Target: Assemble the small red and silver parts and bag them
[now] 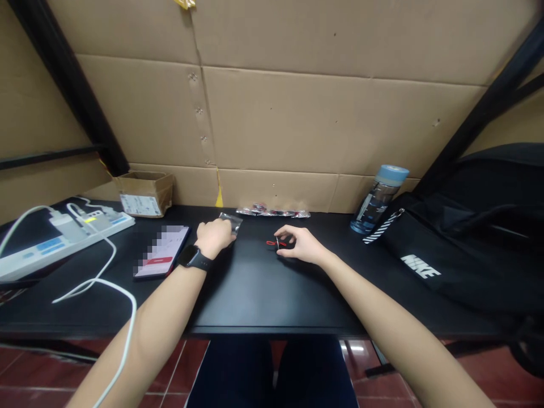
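My left hand [215, 237], with a black watch on its wrist, has its fingers closed on a small clear plastic bag [233, 224] left of the middle of the black table. To the right, my right hand [301, 245] pinches a small item with red loops [278, 243] between thumb and fingers, at the table surface. The item's exact shape is too small to tell. A row of clear packets [273, 212] with red and dark contents lies beyond both hands, along the cardboard wall.
A phone [164, 252] lies left of my left wrist. Farther left are a white power strip [25, 257], white cables and a cardboard box [147, 192]. A blue-capped bottle [377, 199] and a black bag [459, 243] stand at the right. The table's front edge [276, 330] is near me.
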{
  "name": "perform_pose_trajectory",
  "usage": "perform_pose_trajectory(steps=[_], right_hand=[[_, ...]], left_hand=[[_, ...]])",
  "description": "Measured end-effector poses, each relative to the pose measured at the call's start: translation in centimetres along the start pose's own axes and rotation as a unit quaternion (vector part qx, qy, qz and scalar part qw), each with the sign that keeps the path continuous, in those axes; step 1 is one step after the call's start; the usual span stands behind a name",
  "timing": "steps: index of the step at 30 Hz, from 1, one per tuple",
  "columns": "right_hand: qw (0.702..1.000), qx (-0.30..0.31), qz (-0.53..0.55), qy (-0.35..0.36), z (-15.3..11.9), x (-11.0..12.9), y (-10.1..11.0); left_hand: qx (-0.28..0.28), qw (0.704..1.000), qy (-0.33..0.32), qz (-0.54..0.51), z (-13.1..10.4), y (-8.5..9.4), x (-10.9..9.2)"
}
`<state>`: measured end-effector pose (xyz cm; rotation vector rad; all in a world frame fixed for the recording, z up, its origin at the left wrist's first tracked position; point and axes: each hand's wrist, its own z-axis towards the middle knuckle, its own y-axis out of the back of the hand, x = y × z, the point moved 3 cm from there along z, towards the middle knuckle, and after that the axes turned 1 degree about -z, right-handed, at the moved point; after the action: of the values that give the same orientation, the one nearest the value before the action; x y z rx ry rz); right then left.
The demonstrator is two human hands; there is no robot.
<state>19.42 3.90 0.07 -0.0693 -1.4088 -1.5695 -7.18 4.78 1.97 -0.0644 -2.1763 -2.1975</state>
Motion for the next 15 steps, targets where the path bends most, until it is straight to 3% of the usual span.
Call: perform_pose_trajectory(steps=[3, 6, 10, 15], right_hand=[[1.0, -0.002, 0.0, 0.005, 0.0, 0.1, -0.1], [1.0, -0.008, -0.002, 0.005, 0.0, 0.2, -0.3], [1.0, -0.009, 0.017, 0.013, -0.1, 0.3, -0.3], [0.998, -0.012, 0.055, 0.015, -0.2, 0.1, 0.8]], left_hand=[[0.022, 0.999, -0.043, 0.002, 0.1, -0.1, -0.1], [0.046, 0.983, -0.176, -0.037, 0.0, -0.2, -0.7], [0.05, 0.933, -0.336, -0.121, -0.7, 0.1, -2.2], [0.03, 0.898, -0.399, -0.18, -1.0, -0.2, -4.1]])
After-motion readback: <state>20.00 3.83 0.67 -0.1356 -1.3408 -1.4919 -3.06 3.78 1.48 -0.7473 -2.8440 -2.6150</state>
